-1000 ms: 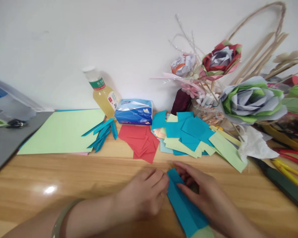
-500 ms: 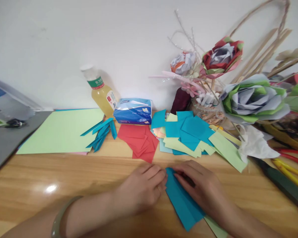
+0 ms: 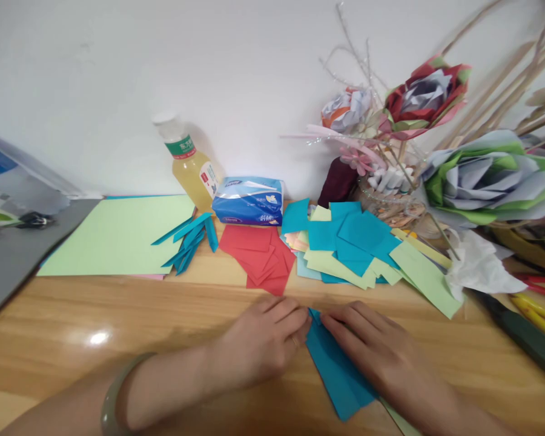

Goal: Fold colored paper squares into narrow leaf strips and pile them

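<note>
A folded teal paper strip (image 3: 338,372) lies on the wooden table (image 3: 172,327) in front of me. My left hand (image 3: 266,345) rests curled at the strip's upper left edge, fingertips pressing on it. My right hand (image 3: 372,351) lies flat over the strip's right side, fingers stretched toward its top corner. Both hands meet near the tip of the paper. A pale bangle (image 3: 115,393) sits on my left wrist.
Behind lie red paper squares (image 3: 261,257), a heap of teal and light green squares (image 3: 349,248), several folded teal strips (image 3: 188,242), a large green sheet (image 3: 118,236), a tissue pack (image 3: 249,201), a drink bottle (image 3: 188,163) and paper flowers (image 3: 436,121). Tools (image 3: 531,321) lie at right.
My right hand slid up along the strip toward its top corner and flattened on it. The left hand stayed at the edge. The view shifted slightly left.
</note>
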### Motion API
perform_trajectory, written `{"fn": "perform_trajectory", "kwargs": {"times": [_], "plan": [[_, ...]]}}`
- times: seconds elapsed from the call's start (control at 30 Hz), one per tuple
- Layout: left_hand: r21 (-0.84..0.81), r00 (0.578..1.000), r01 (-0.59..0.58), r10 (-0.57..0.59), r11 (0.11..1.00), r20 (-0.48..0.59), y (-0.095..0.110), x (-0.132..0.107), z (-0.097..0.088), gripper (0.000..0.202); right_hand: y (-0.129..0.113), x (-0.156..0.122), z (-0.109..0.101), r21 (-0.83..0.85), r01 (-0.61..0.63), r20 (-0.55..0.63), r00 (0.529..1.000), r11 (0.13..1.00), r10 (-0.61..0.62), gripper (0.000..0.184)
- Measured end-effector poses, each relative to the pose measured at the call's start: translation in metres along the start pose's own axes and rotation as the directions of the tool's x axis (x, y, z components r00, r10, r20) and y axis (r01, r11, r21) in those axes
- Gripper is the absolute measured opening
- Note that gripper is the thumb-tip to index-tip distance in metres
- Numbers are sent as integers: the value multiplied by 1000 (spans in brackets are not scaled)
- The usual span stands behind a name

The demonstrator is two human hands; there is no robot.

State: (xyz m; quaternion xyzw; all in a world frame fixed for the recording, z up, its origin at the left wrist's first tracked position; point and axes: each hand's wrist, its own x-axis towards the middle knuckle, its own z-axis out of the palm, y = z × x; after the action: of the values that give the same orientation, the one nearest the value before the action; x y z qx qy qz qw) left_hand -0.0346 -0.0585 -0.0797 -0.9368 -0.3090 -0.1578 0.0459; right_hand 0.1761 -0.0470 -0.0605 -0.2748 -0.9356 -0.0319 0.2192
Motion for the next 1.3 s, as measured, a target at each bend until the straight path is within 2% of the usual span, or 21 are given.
{"fn": "perform_trajectory", "kwargs": {"times": [0.1, 0.27, 0.47, 0.63, 0.8, 0.93, 1.03, 1.17, 1.3], "plan": [[8, 1000, -20, 20, 1000, 20, 0, -1, 0, 27, 0, 1, -1, -6, 2, 7, 1000, 1000, -2, 36], [-13, 1000, 22, -22, 1000, -4, 1, 1, -2, 30, -1, 1, 0, -1, 4, 21, 1000, 1000, -4, 34], [-24, 999, 12, -13, 1000, -31, 1, -2, 1, 27, -1, 0, 0, -41, 15, 26, 1000, 999, -14, 38], [-42, 999, 31, -29, 999, 35, 1, -3, 2, 24, -2, 1, 1, -49, 25, 17, 1000, 998, -24, 39], [-26, 1000, -5, 6, 1000, 31, 4, 1, 1, 23, -2, 0, 1, -72, 31, 13, 999, 997, -30, 41], [-31, 995, 72, -69, 997, 77, 7, 2, 2, 20, 0, -4, 5, -43, 13, 27, 1000, 999, -11, 38], [-12, 988, 79, -77, 997, 134, 6, 2, -4, 14, 1, -7, 10, 9, 0, 30, 1000, 1000, 0, 34], [12, 978, 27, -29, 1000, 205, 4, 3, -14, 16, 1, -5, 16, 31, -47, 95, 994, 998, 44, 33], [16, 977, 23, -25, 1000, 210, 4, 3, -11, 19, 5, -2, 13, 103, -141, 172, 978, 985, 122, 32]]}}
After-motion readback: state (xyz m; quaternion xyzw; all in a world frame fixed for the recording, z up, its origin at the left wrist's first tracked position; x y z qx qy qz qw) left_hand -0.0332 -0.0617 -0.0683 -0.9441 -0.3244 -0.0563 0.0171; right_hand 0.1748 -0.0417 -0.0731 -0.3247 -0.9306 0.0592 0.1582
